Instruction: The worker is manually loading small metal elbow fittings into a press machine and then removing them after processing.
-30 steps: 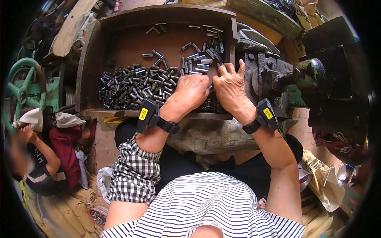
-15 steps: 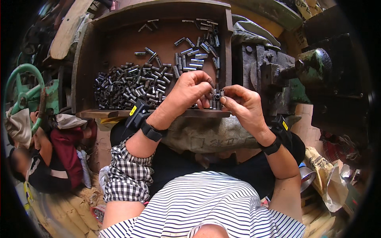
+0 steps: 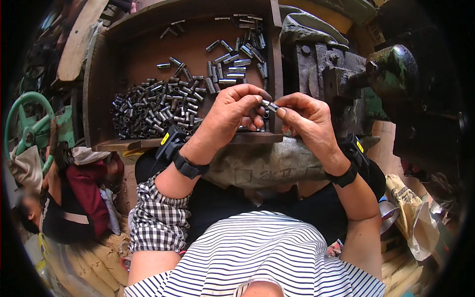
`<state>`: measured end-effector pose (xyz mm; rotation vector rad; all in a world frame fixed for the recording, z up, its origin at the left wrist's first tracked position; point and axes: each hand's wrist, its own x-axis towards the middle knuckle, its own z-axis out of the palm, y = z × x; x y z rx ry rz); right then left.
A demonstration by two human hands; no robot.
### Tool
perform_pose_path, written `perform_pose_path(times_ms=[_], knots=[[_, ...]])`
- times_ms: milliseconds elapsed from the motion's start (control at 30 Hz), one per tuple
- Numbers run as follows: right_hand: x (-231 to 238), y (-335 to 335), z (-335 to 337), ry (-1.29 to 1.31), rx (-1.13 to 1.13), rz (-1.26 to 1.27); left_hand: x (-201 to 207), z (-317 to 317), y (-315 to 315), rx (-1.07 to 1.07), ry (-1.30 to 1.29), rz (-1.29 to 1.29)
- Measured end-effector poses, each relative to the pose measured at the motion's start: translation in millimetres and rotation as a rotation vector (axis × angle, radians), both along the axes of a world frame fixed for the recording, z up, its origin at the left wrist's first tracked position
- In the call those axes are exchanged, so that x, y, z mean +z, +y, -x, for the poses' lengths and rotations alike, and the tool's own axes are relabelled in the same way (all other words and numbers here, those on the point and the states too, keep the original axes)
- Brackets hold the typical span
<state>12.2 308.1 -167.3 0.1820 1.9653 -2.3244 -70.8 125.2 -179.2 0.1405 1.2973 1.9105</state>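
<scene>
A short shiny metal tube (image 3: 269, 105) is held between my two hands, over the near right corner of a wooden tray. The fingertips of my left hand (image 3: 236, 113) pinch its left end, and those of my right hand (image 3: 308, 119) pinch its right end. Whether it is one tube or two fitted together I cannot tell. Inside the tray, a heap of small metal tubes (image 3: 153, 109) fills the near left part. More tubes (image 3: 236, 69) lie loosely grouped along the right side. My left hand hides part of those nearest to me.
The tray's wooden front edge (image 3: 198, 142) runs below my wrists. To the right stands a heavy dark machine (image 3: 316, 69) with a greenish rounded part (image 3: 391, 69). A green handwheel (image 3: 29, 126) is at far left, beside a seated person. A greyish sack (image 3: 267, 166) hangs over my lap.
My hands have come together and risen a little away from the tray's front edge. The tube, upright in my right fingers before, now lies slanted between both hands. The view has shifted slightly.
</scene>
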Motion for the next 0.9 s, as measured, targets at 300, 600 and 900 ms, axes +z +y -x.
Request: perform_pose_path(times_ms=[300, 600, 900], knots=[[-12, 6, 2, -0.020, -0.008, 0.027, -3, -3, 1, -0.007, 0.009, -0.039], [-17, 6, 3, -0.071, -0.023, 0.187, 0, -7, 1, -0.019, 0.059, 0.054], [-10, 11, 4, -0.132, -0.028, 0.268, -1, -17, 8, 0.000, 0.060, 0.072]])
